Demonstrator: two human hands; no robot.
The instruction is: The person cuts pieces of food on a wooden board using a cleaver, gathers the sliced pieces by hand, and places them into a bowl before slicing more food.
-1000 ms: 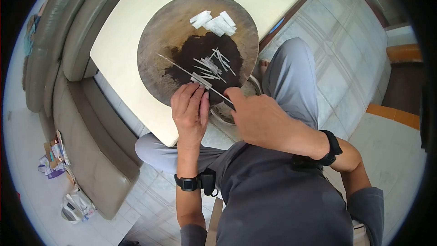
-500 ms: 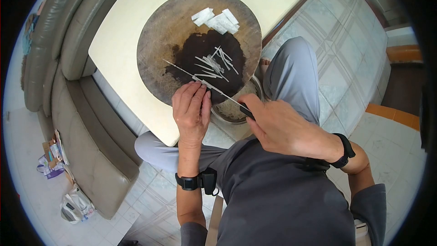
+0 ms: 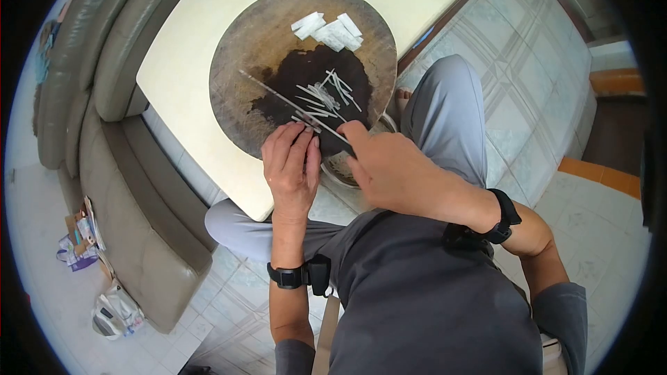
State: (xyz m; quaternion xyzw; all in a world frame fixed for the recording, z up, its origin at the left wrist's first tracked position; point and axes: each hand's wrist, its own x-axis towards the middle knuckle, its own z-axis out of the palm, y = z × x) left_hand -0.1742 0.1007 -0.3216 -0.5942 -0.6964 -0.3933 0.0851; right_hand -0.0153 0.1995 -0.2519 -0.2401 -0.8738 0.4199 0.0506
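Looks bright and diffusely lit, with a pale glow on the table (image 3: 187, 48) and soft sheen on the sofa (image 3: 121, 69). Blurs slightly at the knife (image 3: 278, 96) and right hand (image 3: 399, 170). Bends strongly toward the edges, darkens to black corners, and carries bluish fringing at far left.

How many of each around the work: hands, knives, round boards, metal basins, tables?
Hands: 2 (left hand, right hand)
Knife: 1
Round board: 1
Metal basin: 1, partly hidden
Table: 1
Total: 6
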